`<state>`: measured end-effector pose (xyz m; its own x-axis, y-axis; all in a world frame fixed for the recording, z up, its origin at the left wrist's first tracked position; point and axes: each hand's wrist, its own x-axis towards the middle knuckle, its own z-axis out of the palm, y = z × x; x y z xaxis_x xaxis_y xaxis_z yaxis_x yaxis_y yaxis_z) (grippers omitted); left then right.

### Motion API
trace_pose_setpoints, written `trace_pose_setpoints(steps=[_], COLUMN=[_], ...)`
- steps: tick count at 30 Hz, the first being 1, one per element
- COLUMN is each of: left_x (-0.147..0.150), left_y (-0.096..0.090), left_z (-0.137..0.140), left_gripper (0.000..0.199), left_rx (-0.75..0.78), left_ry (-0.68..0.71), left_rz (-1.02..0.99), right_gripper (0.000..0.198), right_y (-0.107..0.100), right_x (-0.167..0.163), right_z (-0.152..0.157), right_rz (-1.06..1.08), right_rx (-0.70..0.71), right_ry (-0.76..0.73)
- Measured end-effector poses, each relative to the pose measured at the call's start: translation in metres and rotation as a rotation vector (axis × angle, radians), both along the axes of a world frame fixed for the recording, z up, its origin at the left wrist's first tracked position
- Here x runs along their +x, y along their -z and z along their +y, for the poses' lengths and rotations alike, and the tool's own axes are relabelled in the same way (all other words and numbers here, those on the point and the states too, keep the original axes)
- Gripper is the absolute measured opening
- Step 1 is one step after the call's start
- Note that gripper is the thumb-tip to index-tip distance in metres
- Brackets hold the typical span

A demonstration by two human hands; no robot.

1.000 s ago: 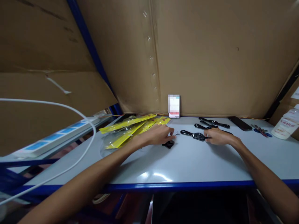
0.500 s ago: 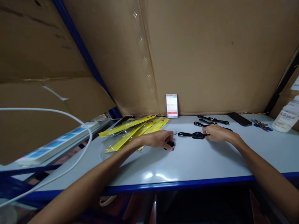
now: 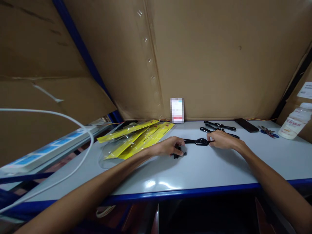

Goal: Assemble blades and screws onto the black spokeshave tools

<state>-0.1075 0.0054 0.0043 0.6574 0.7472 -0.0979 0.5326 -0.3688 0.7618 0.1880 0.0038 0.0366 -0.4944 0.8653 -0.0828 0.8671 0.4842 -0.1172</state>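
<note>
On the white tabletop lies a black spokeshave (image 3: 201, 141), its two handles stretched sideways. Its right handle is in the fingers of my right hand (image 3: 222, 139). To its left, my left hand (image 3: 172, 146) is closed on a small black part (image 3: 175, 156) with a grey metal piece, perhaps the blade, showing at the fingertips. The fingers cover much of both. Behind my right hand rest more black spokeshaves (image 3: 219, 125), partly hidden by it.
Yellow-carded clear plastic packages (image 3: 143, 139) are heaped on the left. A phone (image 3: 177, 110) leans against the cardboard wall; a dark phone (image 3: 246, 125), keys (image 3: 268, 131) and a white bottle (image 3: 296, 122) stand to the right. A white cable (image 3: 90, 143) loops past a power strip (image 3: 48, 150).
My left hand has moved slightly right relative to the table, closer to the spokeshave, and the grey piece shows more. My right hand keeps its hold. The whole view has shifted slightly.
</note>
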Motion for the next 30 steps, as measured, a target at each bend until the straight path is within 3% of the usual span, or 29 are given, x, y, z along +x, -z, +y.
trace_pose_setpoints(steps=[3, 5, 10, 14, 16, 19, 22, 26, 30], left_x=[0.013, 0.022, 0.036, 0.037, 0.034, 0.028, 0.024, 0.024, 0.025], left_y=[0.01, 0.017, 0.021, 0.021, 0.022, 0.021, 0.018, 0.016, 0.024], left_z=[-0.001, -0.003, -0.011, -0.012, -0.01, -0.009, -0.012, -0.016, -0.015], left_gripper=[0.039, 0.041, 0.046, 0.042, 0.032, 0.004, 0.021, 0.027, 0.037], left_rx=[-0.096, -0.105, -0.12, -0.082, 0.061, 0.421, 0.674, 0.836, 0.824], left_ry=[-0.105, -0.174, -0.218, -0.16, -0.172, -0.178, -0.133, -0.088, 0.005], left_rz=[-0.164, -0.285, -0.483, -0.485, -0.419, -0.223, -0.018, 0.094, 0.12], right_gripper=[0.021, 0.018, 0.018, 0.019, 0.021, 0.026, 0.027, 0.022, 0.019], right_y=[0.001, 0.001, 0.011, 0.024, 0.026, 0.023, 0.02, 0.023, 0.028], right_x=[-0.008, -0.017, -0.039, -0.045, -0.043, -0.035, -0.025, -0.015, -0.007], right_z=[-0.002, -0.006, -0.014, -0.008, -0.003, 0.006, 0.014, 0.025, 0.034], right_rz=[0.107, 0.257, 0.559, 0.706, 0.825, 0.982, 1.048, 1.046, 0.972], right_rx=[0.138, 0.139, -0.235, -0.376, -0.381, -0.344, -0.291, -0.223, -0.138], right_ry=[0.021, -0.019, -0.13, -0.083, -0.043, 0.033, 0.104, 0.134, 0.12])
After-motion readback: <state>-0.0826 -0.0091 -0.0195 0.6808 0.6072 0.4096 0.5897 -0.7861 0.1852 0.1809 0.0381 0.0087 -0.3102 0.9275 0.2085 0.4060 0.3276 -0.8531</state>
